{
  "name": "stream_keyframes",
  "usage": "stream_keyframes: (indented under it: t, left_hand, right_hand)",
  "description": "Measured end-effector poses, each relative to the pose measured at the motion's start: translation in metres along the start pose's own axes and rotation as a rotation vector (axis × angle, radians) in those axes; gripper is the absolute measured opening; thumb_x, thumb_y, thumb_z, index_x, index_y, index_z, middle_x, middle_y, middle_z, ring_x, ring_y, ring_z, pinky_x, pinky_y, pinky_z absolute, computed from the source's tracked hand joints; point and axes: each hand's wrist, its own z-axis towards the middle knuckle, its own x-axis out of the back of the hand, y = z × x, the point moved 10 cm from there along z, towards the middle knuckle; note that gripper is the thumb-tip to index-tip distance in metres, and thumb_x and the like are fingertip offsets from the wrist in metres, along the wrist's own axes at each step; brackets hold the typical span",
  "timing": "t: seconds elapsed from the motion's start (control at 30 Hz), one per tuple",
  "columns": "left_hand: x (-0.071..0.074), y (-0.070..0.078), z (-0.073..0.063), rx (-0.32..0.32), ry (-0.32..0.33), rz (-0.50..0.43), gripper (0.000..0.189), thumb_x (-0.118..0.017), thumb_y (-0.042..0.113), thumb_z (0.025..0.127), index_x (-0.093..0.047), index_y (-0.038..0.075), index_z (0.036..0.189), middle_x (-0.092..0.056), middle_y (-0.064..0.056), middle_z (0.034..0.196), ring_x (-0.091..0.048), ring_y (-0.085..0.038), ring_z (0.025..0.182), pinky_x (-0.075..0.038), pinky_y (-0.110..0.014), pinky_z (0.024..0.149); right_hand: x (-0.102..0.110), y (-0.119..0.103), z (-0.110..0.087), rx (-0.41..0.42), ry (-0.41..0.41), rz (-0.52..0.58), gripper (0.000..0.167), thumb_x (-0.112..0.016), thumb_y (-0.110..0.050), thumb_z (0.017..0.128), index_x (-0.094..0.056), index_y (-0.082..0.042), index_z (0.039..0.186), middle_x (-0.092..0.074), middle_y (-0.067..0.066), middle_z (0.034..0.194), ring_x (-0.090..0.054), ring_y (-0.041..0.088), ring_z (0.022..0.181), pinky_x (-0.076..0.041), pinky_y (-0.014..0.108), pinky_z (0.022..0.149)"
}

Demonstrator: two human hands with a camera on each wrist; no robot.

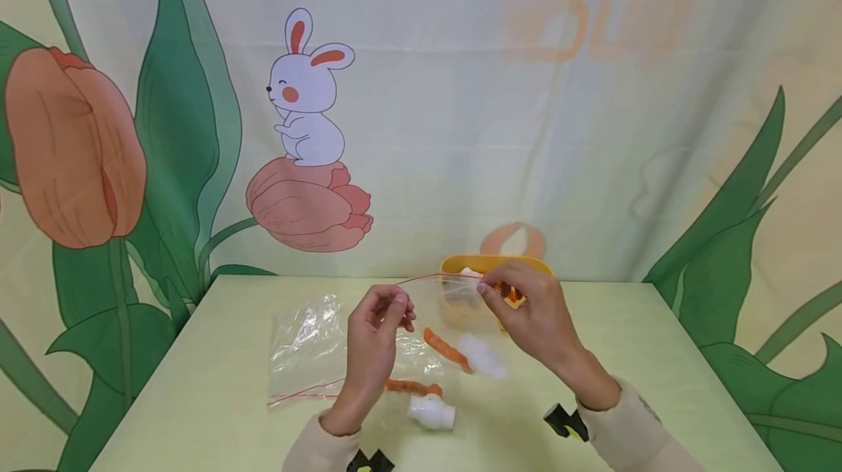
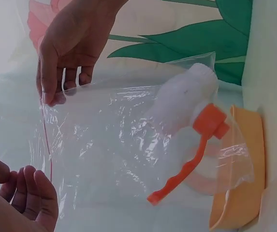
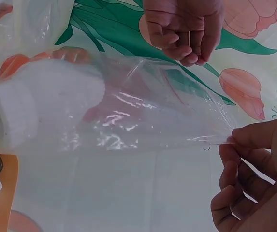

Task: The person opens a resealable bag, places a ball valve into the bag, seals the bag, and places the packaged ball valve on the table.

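Observation:
Between both hands is a clear zip bag (image 2: 99,125) with a red line along its mouth. My right hand (image 1: 536,311) pinches one end of that mouth between thumb and forefinger. At the other end, my left hand (image 1: 375,340) holds the edge with thumb and curled fingers. Inside the bag lie a white rounded piece with a ribbed neck (image 2: 186,94) and an orange piece with a cap and a long wavy handle (image 2: 191,164). In the right wrist view the white piece (image 3: 56,96) shows through the film, its open neck facing left.
Another clear bag (image 1: 305,344) with a red line lies flat on the table at left. Below the hands lie a second white piece (image 1: 432,412) and an orange wavy piece (image 1: 414,387). A yellow bin (image 1: 454,263) with white and orange pieces stands at the back, against the printed curtain (image 1: 427,128).

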Motion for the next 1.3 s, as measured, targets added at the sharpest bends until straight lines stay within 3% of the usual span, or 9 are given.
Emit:
stream_keyframes:
  t: [0.17,0.4,0.5,0.73,0.97,1.07,1.3]
  left_hand:
    - [0.001,0.017,0.001,-0.114,-0.025,0.068,0.011,-0.058,0.007,0.098,-0.059,-0.004,0.101,-0.059,-0.014,0.087,-0.061,-0.014,0.078,-0.055,-0.023,0.067]
    - [-0.003,0.056,0.002,-0.441,-0.034,0.379,0.01,-0.063,0.005,0.093,-0.065,0.007,0.103,-0.065,-0.004,0.088,-0.058,-0.011,0.08,-0.048,-0.026,0.07]
    - [-0.012,0.067,0.004,-0.517,-0.087,0.457,0.017,-0.065,0.006,0.091,-0.065,0.01,0.108,-0.066,-0.002,0.096,-0.06,-0.014,0.09,-0.049,-0.031,0.077]
    - [-0.037,0.065,0.011,-0.465,-0.304,0.599,0.035,-0.069,0.017,0.09,-0.061,0.012,0.124,-0.063,-0.002,0.123,-0.058,-0.017,0.118,-0.049,-0.04,0.102]
    - [-0.061,0.053,0.015,-0.412,-0.516,0.734,0.045,-0.069,0.029,0.091,-0.057,0.015,0.132,-0.063,0.001,0.129,-0.059,-0.018,0.12,-0.051,-0.041,0.101]
    - [-0.069,0.05,0.016,-0.411,-0.567,0.739,0.04,-0.068,0.027,0.093,-0.059,0.014,0.129,-0.065,0.0,0.125,-0.061,-0.017,0.116,-0.051,-0.038,0.1]
    - [-0.08,0.045,0.017,-0.388,-0.606,0.726,0.027,-0.067,0.022,0.094,-0.067,0.01,0.118,-0.071,-0.001,0.114,-0.067,-0.015,0.108,-0.054,-0.036,0.095]
  right_hand:
    - [0.003,0.0,0.001,0.02,0.02,-0.018,0.008,-0.077,-0.008,0.083,-0.074,-0.015,0.085,-0.07,-0.005,0.08,-0.051,0.008,0.065,-0.046,0.025,0.055]
    - [0.002,0.0,0.004,0.026,-0.005,-0.036,0.002,-0.074,-0.013,0.087,-0.074,-0.013,0.085,-0.067,-0.006,0.076,-0.049,0.012,0.06,-0.041,0.02,0.054]
    - [0.001,0.001,0.005,0.019,-0.028,-0.042,0.005,-0.074,-0.014,0.088,-0.074,-0.01,0.085,-0.068,-0.006,0.076,-0.05,0.011,0.06,-0.042,0.02,0.055]
    - [-0.003,0.001,0.005,0.022,-0.066,-0.037,0.004,-0.077,-0.011,0.084,-0.073,-0.012,0.083,-0.066,-0.007,0.076,-0.049,0.009,0.061,-0.043,0.02,0.055]
    - [-0.005,0.001,0.003,0.014,-0.101,-0.046,0.003,-0.076,-0.013,0.085,-0.073,-0.014,0.084,-0.065,-0.008,0.076,-0.047,0.006,0.062,-0.043,0.02,0.056]
    - [-0.006,0.002,0.002,0.011,-0.112,-0.045,0.004,-0.076,-0.014,0.086,-0.073,-0.013,0.084,-0.065,-0.008,0.076,-0.048,0.006,0.063,-0.043,0.021,0.056]
    - [-0.007,0.0,0.0,0.024,-0.117,-0.043,0.008,-0.077,-0.01,0.084,-0.072,-0.016,0.083,-0.066,-0.008,0.077,-0.047,0.005,0.064,-0.043,0.021,0.057]
